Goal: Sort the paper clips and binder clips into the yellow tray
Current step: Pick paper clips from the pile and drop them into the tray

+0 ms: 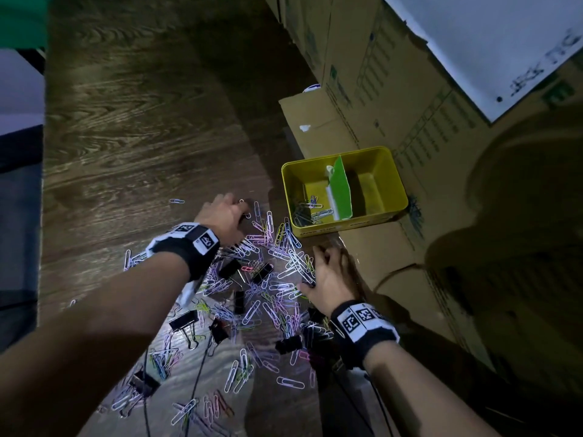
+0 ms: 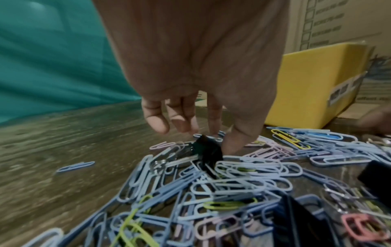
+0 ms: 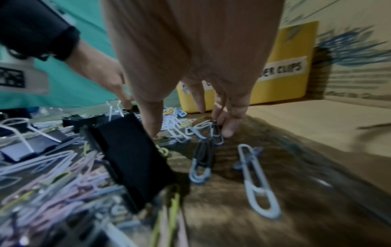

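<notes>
From the head view, paper clips (image 1: 252, 298) and black binder clips (image 1: 262, 271) lie scattered on the wooden table (image 1: 132, 127); the yellow tray (image 1: 389, 212) sits at the far right, holding a few clips left of its green divider (image 1: 340, 190). Left wrist view: the left hand (image 2: 190, 83) hangs over the heap, fingers loose, thumb touching the clips, grasping nothing. Right wrist view: the right hand (image 3: 211, 93) pinches a blue paper clip (image 3: 216, 133) at its fingertips
</notes>
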Demonstrator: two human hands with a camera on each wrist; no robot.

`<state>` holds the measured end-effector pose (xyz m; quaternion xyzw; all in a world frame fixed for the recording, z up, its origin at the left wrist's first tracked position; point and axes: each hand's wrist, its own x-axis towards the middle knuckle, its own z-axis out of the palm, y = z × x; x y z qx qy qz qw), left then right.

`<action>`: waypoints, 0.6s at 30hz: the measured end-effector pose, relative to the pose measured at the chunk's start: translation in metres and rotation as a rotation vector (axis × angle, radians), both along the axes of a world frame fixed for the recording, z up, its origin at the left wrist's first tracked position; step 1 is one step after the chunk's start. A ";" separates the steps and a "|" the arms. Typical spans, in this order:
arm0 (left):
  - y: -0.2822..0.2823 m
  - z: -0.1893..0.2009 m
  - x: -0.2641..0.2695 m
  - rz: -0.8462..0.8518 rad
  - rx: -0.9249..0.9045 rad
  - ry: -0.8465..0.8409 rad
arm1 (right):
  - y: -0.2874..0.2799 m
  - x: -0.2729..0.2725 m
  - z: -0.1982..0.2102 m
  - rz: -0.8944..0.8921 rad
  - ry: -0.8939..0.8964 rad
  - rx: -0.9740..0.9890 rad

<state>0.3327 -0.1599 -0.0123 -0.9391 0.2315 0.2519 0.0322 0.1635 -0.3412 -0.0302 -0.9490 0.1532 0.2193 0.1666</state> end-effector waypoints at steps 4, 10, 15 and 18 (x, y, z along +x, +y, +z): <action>-0.023 -0.008 -0.011 -0.091 -0.013 -0.022 | 0.012 0.011 0.008 -0.020 0.006 0.075; -0.050 -0.018 -0.048 -0.114 -0.006 0.055 | 0.013 0.017 0.013 -0.078 0.012 0.215; -0.046 -0.020 -0.071 -0.078 -0.294 0.069 | 0.011 0.020 0.008 -0.074 0.056 0.230; -0.036 -0.023 -0.081 -0.039 -0.368 0.097 | 0.011 0.017 0.003 -0.071 0.045 0.216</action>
